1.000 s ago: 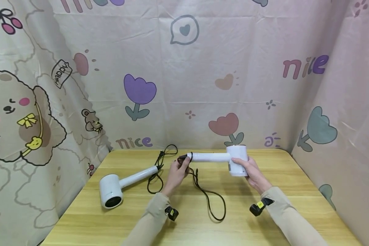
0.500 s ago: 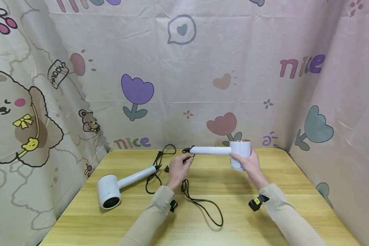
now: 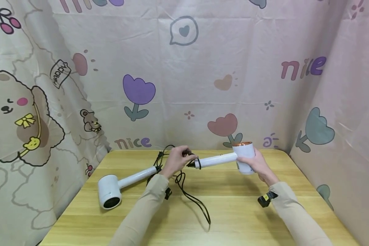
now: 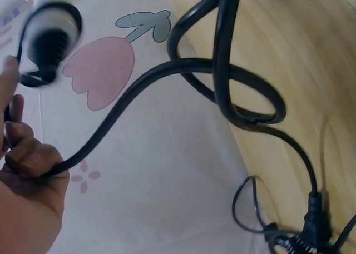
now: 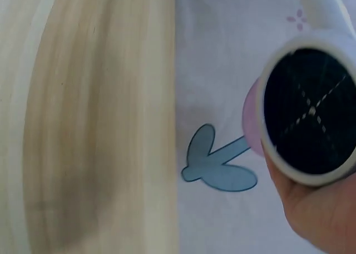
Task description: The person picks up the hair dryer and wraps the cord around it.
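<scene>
My right hand [image 3: 259, 164] grips the head of a white hair dryer [image 3: 217, 160], raised over the table with its handle pointing left. In the right wrist view the dryer's dark round end [image 5: 311, 112] faces the camera. At the handle's tip my left hand [image 3: 177, 160] pinches the black power cord [image 4: 105, 123], which wraps once around the handle end. The rest of that cord hangs in loops down toward the table, and its plug [image 4: 316, 223] shows in the left wrist view. A second white hair dryer [image 3: 109, 191] lies on the left of the table.
The second dryer's black cord [image 3: 160, 155] lies coiled toward the table's back edge, behind my left hand. A wooden table [image 3: 233, 218] lies beneath everything. Patterned curtains [image 3: 172, 68] hang at the back and both sides.
My left hand has passed the cord over the handle end and lifted toward the back. The dryer's handle now slopes down to the left, and the hanging cord loop has been drawn in and narrowed.
</scene>
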### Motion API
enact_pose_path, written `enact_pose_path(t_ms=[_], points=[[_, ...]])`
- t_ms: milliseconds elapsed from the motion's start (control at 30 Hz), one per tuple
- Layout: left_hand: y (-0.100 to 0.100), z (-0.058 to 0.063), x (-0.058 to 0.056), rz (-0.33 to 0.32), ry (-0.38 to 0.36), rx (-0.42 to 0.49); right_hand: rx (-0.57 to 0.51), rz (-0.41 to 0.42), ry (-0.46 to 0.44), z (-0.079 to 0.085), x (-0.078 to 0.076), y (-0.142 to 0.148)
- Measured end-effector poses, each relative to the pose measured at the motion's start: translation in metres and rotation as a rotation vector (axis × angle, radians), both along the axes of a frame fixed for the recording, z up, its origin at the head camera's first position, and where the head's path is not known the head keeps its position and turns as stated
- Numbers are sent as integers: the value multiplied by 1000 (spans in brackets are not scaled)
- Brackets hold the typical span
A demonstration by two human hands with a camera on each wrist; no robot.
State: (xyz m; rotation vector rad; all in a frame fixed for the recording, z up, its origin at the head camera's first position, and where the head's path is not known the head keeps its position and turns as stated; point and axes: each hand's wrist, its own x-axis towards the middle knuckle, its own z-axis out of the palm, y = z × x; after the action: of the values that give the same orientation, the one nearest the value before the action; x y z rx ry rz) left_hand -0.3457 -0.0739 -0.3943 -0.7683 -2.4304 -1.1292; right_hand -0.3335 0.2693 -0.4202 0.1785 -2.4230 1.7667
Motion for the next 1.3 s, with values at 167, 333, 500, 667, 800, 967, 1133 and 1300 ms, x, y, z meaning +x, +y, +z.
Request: enact_pose_path(t_ms=[167, 333, 500, 667, 800, 967, 1133, 1300], points=[[3, -2, -3, -36, -96, 118, -195, 104, -135, -9, 2, 7], [7, -10, -6, -47, -223, 224, -379, 137, -218, -17, 4, 7], [7, -22, -3, -44, -303, 273, -507, 105, -254, -17, 6, 5], [15, -27, 5, 32, -242, 53, -618, -9, -270, -10, 5, 2], [26, -27, 11, 89, -56, -184, -582, -163, -242, -1, 3, -3], [33, -21, 17, 80, 133, -389, -446, -299, -201, 6, 3, -10], [30, -12, 18, 45, 274, -422, -354, -351, -173, 9, 4, -9], [26, -5, 14, 85, 404, -394, -201, -341, -109, 10, 8, -2]])
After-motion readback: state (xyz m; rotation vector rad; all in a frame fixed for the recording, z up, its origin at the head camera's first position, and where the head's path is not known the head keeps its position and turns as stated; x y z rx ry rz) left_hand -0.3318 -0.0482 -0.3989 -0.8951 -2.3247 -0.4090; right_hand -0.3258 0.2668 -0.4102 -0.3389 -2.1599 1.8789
